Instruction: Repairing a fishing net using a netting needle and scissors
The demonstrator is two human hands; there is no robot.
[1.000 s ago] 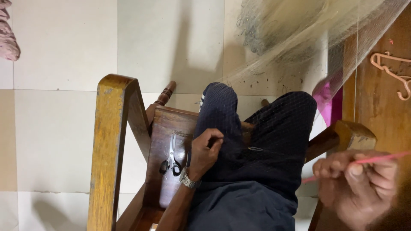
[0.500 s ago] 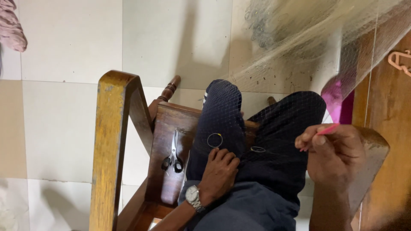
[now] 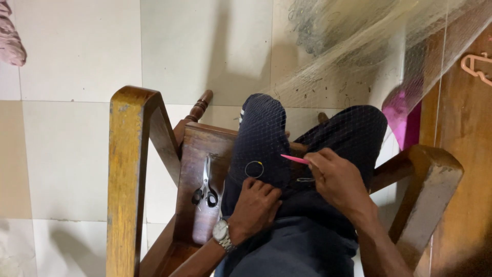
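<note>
Wooden chair (image 3: 128,169) on pale tiled floor (image 3: 77,56), black-handled scissors (image 3: 205,185) on its seat.

Netting needle (image 3: 294,158): pink. Net (image 3: 359,66): pale, translucent, fine diamond mesh with dark flecks. Trousers (image 3: 266,138): dark navy. Small ring (image 3: 253,169) on the knee: silver with a yellow spot. Scissors (image 3: 205,184): steel blades, black handles. Chair (image 3: 125,179): brown varnished wood, yellowish worn armrest. Wristwatch (image 3: 221,233): silver, white dial. Floor tiles (image 3: 77,61): cream and beige. Hanger (image 3: 476,66): pink.
</note>
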